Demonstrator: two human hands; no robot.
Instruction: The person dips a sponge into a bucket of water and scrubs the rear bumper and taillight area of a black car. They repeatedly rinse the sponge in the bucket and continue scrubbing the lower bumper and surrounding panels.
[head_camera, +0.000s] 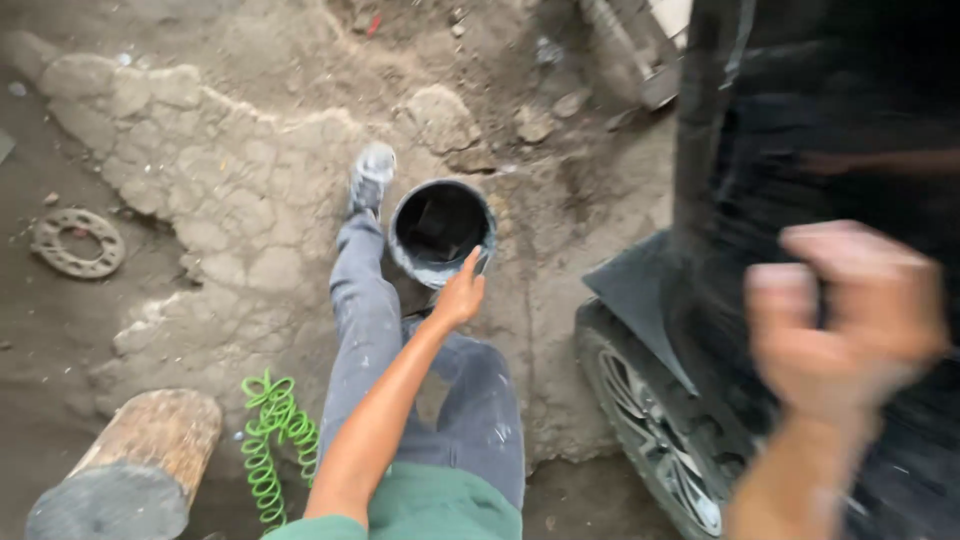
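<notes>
A dark round bucket (441, 232) is seen near the middle of the frame, a little above the centre, and it is carried over the cracked, dried mud (230, 180) of the ground. The left hand (461, 295) is closed around the near rim of the bucket, with the fingers curled on the edge, so the bucket is held by this hand. A dark block shape is seen inside the bucket, but what it is cannot be told. The right hand (845, 305) is raised at the right side of the frame, close to the camera, and it is very blurred; the fingers look curled into a loose fist, and whether anything is held in it cannot be told. Behind that hand, a black car (800, 120) is seen, and its wheel (650, 440) is at the lower right. Grey trousers and a grey shoe (371, 176) are seen just left of the bucket. A green coiled hose (270, 440) lies at the lower left, beside a wooden log (140, 460). A flat metal ring (77, 242) lies at the left edge on the dirt.
</notes>
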